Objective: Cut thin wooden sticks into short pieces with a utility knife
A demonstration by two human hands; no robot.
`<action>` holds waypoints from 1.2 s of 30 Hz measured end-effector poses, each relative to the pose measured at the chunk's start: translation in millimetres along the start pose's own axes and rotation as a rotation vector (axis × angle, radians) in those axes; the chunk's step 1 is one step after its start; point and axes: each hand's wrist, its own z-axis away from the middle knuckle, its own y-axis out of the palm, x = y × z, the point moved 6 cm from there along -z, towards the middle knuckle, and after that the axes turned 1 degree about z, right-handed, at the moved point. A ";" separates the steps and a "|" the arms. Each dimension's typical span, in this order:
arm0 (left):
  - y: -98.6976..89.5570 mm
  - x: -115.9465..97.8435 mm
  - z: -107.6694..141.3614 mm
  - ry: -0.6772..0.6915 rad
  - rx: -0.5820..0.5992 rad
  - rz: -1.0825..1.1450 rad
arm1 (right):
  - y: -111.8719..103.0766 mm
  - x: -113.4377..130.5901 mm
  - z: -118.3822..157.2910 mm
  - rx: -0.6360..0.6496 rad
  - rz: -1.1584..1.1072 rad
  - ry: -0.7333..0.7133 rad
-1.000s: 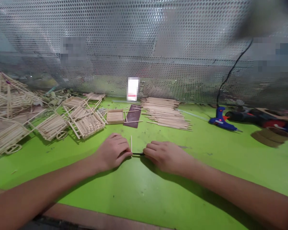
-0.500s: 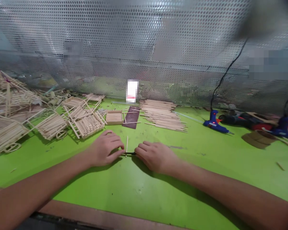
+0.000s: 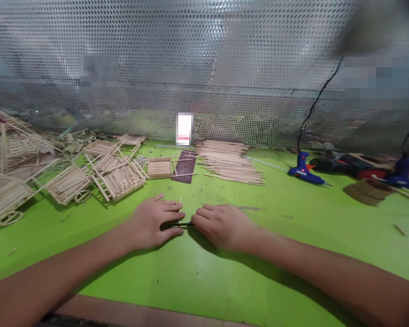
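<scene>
Green tabletop [image 3: 197, 281]: free room is provided between the left forearm [image 3: 78, 259] and the right forearm [image 3: 310, 263].
Gap between hands: the path from the left hand [image 3: 146, 222] to the right hand [image 3: 225, 227] is barred by a slim black rod [image 3: 185, 224] and a thin stick [image 3: 180, 205].
Left side: passage is blocked by crowded stick-built models [image 3: 119, 181].
Rear centre: access is obstructed by a pile of sticks [image 3: 230, 161]; reach is limited by a perforated screen [image 3: 150, 54].
Right side: a lane is left between the right forearm and the blue glue gun [image 3: 306, 171]; a short stick [image 3: 400, 230] is found farther right.
Above glue gun: vertical approach is hindered by a black cable [image 3: 318, 102].
</scene>
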 end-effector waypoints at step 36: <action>-23.1 1.0 11.5 0.213 -0.091 -0.101 | -3.9 9.1 -17.3 0.100 -0.014 0.056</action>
